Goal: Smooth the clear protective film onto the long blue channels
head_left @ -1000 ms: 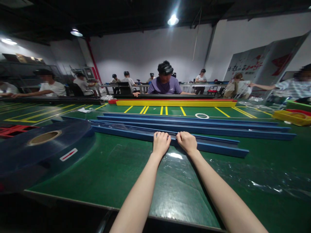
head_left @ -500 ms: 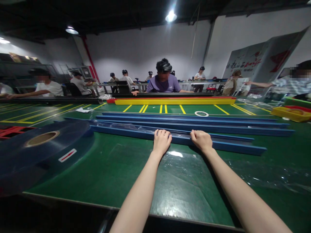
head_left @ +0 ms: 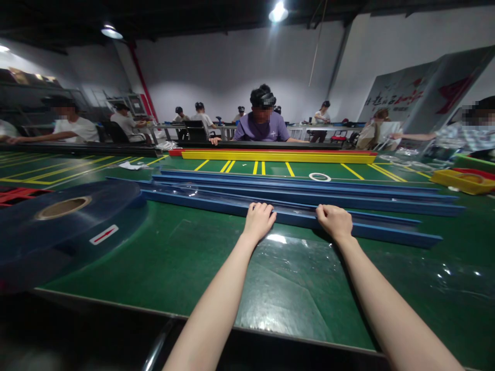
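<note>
A long blue channel strip (head_left: 398, 236) lies across the green table in front of me, its right end tipped toward me. My left hand (head_left: 260, 222) has its fingers curled over the strip's near edge around the middle. To the right, my right hand (head_left: 335, 222) is closed in a fist on the same strip; its fingertips are hidden. Clear plastic film (head_left: 189, 190) lies in the strip's groove left of my hands. Close behind are more blue strips (head_left: 386, 202), roughly parallel.
A big roll of clear film (head_left: 112, 206) lies at left. Loose clear sheet (head_left: 278, 288) covers the near table. Beyond are a white ring (head_left: 319, 177), yellow strips (head_left: 278, 156) and a person in purple (head_left: 263, 126). Yellow trays (head_left: 460, 181) stand at right.
My right hand has shifted right, and the near blue strip's right end has slid right too. My left hand has hardly moved. The camera view has tilted slightly.
</note>
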